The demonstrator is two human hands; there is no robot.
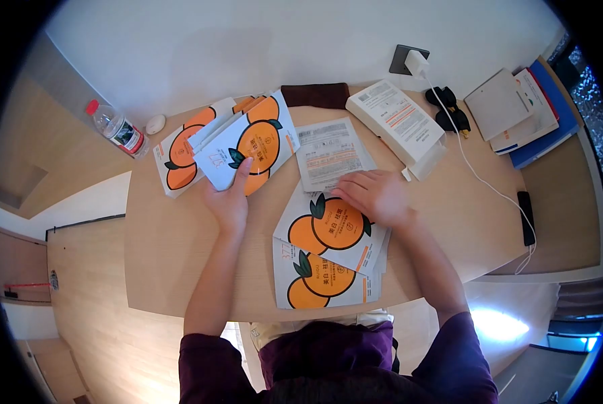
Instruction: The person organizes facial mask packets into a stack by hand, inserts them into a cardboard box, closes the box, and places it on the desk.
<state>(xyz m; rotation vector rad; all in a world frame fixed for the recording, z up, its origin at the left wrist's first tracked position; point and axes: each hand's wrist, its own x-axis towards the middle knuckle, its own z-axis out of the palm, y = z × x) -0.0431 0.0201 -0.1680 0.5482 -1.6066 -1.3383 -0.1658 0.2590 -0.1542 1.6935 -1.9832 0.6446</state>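
Observation:
My left hand point(229, 200) grips a fanned stack of white packets printed with oranges point(262, 145), its thumb on top. Beneath and left of that stack lies another orange-printed packet point(183, 151). My right hand point(375, 195) rests with its fingers close together at the upper edge of a packet point(335, 222) on the front pile; whether it grips anything is hidden. Under that packet, nearer the table's front edge, is a further packet point(318, 283). A packet with its printed grey-white back up point(328, 155) lies just beyond my right hand.
A white box point(399, 121) lies behind my right hand. Further right are sunglasses point(450, 111), a white cable point(478, 176), a black strip point(526, 219) and papers with a blue folder point(544, 151). A bottle point(121, 131), white round item point(155, 124) and brown cloth point(315, 95) line the back.

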